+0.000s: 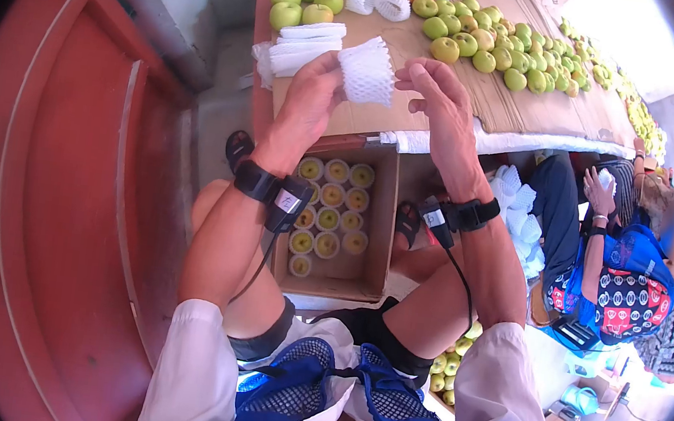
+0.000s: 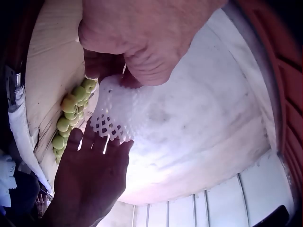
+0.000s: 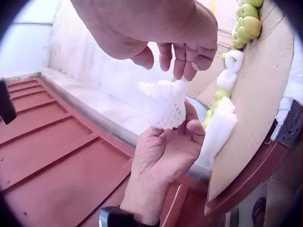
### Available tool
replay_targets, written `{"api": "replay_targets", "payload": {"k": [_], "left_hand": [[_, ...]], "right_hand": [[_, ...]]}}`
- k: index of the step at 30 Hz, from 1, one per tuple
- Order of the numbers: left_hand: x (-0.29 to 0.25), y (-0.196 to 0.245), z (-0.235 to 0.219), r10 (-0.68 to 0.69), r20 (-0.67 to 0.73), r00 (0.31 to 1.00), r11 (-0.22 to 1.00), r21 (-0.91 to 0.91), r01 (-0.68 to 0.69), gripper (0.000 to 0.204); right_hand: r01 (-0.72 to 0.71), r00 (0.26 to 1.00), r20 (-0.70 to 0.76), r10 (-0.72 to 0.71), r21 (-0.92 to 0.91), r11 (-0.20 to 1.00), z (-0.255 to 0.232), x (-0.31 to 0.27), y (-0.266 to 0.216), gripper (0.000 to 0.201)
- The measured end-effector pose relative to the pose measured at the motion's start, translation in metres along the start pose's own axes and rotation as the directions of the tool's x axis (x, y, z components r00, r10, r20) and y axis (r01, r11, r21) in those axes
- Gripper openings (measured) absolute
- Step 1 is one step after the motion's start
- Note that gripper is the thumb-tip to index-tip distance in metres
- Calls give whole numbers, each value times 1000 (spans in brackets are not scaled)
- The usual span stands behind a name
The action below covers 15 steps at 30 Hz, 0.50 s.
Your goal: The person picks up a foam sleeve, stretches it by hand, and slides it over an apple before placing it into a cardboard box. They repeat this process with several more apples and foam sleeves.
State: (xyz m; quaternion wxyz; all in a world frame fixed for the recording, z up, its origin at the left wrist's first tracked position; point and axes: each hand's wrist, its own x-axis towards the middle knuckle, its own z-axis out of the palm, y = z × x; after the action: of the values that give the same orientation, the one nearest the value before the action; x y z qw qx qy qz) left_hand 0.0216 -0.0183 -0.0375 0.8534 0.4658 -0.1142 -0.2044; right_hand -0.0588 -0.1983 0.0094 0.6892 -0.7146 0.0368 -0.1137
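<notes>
My left hand (image 1: pixel 311 98) grips a white foam net sleeve (image 1: pixel 367 72) by one end, above the near edge of the cardboard-covered table. In the right wrist view the sleeve (image 3: pixel 163 105) stands upright from the left hand (image 3: pixel 163 153), its rim spread and facing up. My right hand (image 1: pixel 443 98) is at the sleeve's other end with its fingers loosely bent, fingertips right at the rim. The left wrist view shows the diamond mesh of the sleeve (image 2: pixel 113 111) widening towards the right hand (image 2: pixel 92 177). The sleeve's inside is hidden.
Green apples (image 1: pixel 529 58) cover the table (image 1: pixel 380 124), with a stack of flat foam sleeves (image 1: pixel 306 47) on its left. Below, a cardboard box (image 1: pixel 383 224) holds several sleeved apples (image 1: pixel 330 195). Another person (image 1: pixel 598 257) sits at right by a foam sleeve pile (image 1: pixel 519 215).
</notes>
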Motion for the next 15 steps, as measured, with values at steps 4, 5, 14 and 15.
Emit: {"api": "replay_targets", "payload": {"k": [4, 5, 14, 15], "left_hand": [[-3, 3, 3, 27, 6, 1000, 1000, -14, -27, 31], [-4, 3, 3, 30, 7, 1000, 1000, -8, -30, 32], [-4, 1, 5, 50, 27, 998, 993, -107, -47, 31], [-3, 0, 3, 57, 31, 998, 991, -123, -53, 31]], "right_hand": [[78, 996, 44, -72, -175, 981, 8, -9, -10, 38], [113, 993, 56, -104, -223, 968, 11, -10, -12, 40], [214, 976, 59, -212, -471, 855, 23, -1, 1, 50], [194, 980, 60, -188, -465, 864, 24, -1, 1, 48]]}}
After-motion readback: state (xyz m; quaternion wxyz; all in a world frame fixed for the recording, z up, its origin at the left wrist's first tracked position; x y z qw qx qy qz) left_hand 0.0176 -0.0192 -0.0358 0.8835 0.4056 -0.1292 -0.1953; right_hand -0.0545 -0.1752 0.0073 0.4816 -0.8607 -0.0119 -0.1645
